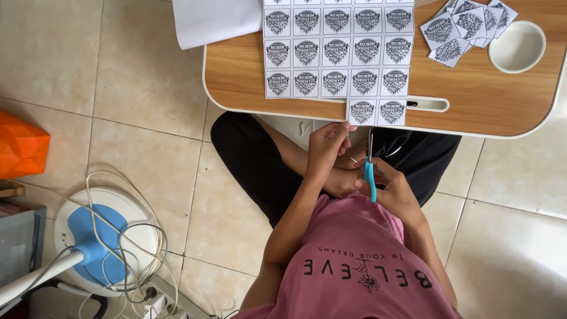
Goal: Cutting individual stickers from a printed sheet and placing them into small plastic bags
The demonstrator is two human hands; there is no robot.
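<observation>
At far left an orange bag (22, 146) sits on the tiled floor, with a fan base (97, 236) and its looped white cord nearer the person. On the wooden tabletop (484, 100) lies the printed label sheet (336, 50), its lowest strip hanging over the near edge. The left hand (328, 147) pinches that overhanging strip, its grip clamped on the paper's bottom corner. Just beside it, the right hand (393, 192) has its grip closed around the blue handles of the scissors (370, 171), blades pointing up at the strip. This looks like the cutting step; the next snip seems to need the blades lined up on the gap between labels. Further right, cut labels (466, 26) lie heaped beside a white bowl (517, 46).
</observation>
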